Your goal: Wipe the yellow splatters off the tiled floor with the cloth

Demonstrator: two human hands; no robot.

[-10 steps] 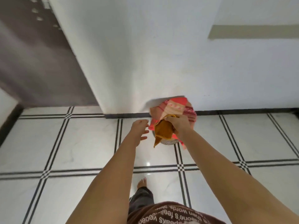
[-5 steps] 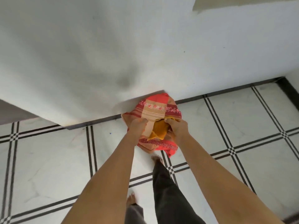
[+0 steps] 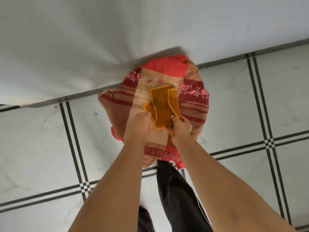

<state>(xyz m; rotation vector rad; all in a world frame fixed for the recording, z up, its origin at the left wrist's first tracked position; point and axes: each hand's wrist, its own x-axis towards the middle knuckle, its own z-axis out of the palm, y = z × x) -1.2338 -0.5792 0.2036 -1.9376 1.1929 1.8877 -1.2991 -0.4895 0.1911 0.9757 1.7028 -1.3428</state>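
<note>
Head camera looks steeply down at the tiled floor, white tiles with double dark lines between them, where it meets a white wall with a dark skirting strip along its foot. I see both bare forearms reaching forward from the bottom of the frame. The left hand and right hand meet close together over a red and tan patterned fabric that is draped over something rounded just at the wall base; what lies under it I cannot tell. The cloth, mustard yellow and folded in several layers, lies on top of that fabric. The right hand's fingers are closed on the cloth's lower right edge, thumb on top. The left hand is curled at the cloth's lower left corner and appears to pinch it, though its fingertips are hidden from me. The cloth is therefore up on the fabric, not on the floor. Near the skirting to the left I note a small yellowish mark and a small blue speck on a tile. A dark trouser leg shows between the forearms.
</note>
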